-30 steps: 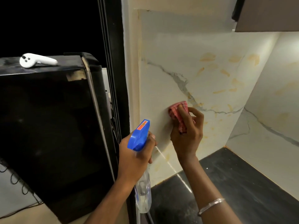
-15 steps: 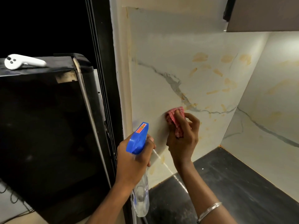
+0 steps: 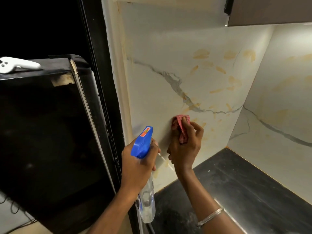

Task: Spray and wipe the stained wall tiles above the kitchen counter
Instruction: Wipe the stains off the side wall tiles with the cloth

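Observation:
The white marble-look wall tile [image 3: 168, 48] above the counter carries a grey vein and several yellow-orange smears [image 3: 200, 54]. My right hand [image 3: 185, 146] presses a crumpled red cloth [image 3: 180, 125] flat against the tile's lower part, just below the vein. My left hand [image 3: 136, 164] grips a clear spray bottle [image 3: 146, 205] by the neck; its blue trigger head [image 3: 142, 142] points up toward the tile, left of the cloth.
A black counter [image 3: 236, 183] runs below the tiles into the right corner. A tall black appliance [image 3: 42, 132] stands at the left with a white controller [image 3: 15, 65] on top. A brown cabinet [image 3: 270, 10] hangs at the upper right.
My right hand has slid the cloth a little down the tile, below the vein. The left hand keeps the bottle in the same place.

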